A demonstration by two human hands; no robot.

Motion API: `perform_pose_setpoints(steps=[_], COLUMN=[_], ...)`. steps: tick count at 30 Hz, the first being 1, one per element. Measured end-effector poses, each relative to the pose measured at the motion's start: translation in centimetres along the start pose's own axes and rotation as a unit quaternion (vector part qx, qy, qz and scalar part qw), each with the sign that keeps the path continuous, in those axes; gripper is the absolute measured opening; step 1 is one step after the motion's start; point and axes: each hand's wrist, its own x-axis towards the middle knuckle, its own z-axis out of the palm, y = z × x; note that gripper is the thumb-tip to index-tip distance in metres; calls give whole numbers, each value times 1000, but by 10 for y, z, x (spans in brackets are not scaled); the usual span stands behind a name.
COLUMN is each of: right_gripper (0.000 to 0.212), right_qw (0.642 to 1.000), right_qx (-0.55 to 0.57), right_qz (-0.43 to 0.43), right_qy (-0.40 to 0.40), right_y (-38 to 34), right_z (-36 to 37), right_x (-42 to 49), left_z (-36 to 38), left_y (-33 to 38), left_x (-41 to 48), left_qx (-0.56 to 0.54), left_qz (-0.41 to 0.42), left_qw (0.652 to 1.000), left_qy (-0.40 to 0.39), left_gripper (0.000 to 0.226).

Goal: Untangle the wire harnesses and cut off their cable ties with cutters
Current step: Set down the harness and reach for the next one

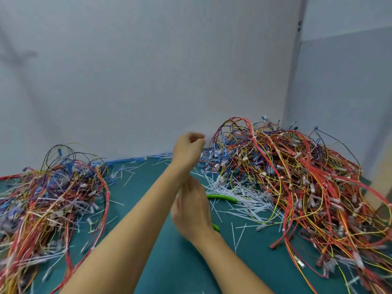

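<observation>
Two tangled heaps of red, yellow and blue wire harnesses lie on the green table: a left pile [51,198] and a larger right pile [307,183]. My left hand [188,148] is raised near the right pile's left edge, its fingers curled, with nothing visible in them. My right hand [192,211] is lower, back toward me and blurred. Its fingers are fairly straight beside my left forearm. It hovers over green-handled cutters [221,197], which lie on the table partly hidden beneath it.
Cut white cable ties [239,200] litter the green table [169,262] between the piles, thickest at the foot of the right pile. A grey wall stands right behind the table, and a side panel [339,102] closes the right.
</observation>
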Motion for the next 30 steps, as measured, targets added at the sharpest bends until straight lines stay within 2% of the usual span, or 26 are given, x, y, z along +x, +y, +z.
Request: perform_pose_setpoints(steps=[3,6,9,12,15,22,28,30], right_gripper=[31,29,26,25,25,25,24,24], right_qw=[997,994,994,993,992,991,992,992], right_qx=[48,38,36,37,46,48,52,54], right_qz=[13,6,-2,-1,7,24,27,28], right_qy=[-61,-99,-107,-115,-116,-121,-116,-115], right_y=[-3,-8,-9,-11,-10,-9,-6,-6], right_z=[-3,-6,-5,-4,-5,-2,-1,-1], right_x=[-3,-4,-4,-5,-6,-7,-8,-9], left_z=[-46,-88,-116,-137,-154,-167,-173,-171], left_y=[-8,-33,-59,-75,-88,-110,-115,-112], left_x=[-3,-11,-23,-32,-41,-50,-50,-50], left_qx=[-54,-13,113,291,360,365,401,393], left_qz=[2,-40,-59,-95,-144,-177,-171,-153], left_qw=[993,983,977,926,885,885,870,875], left_qy=[105,178,172,221,257,231,229,238], left_gripper=[20,21,19,29,29,37,21,17])
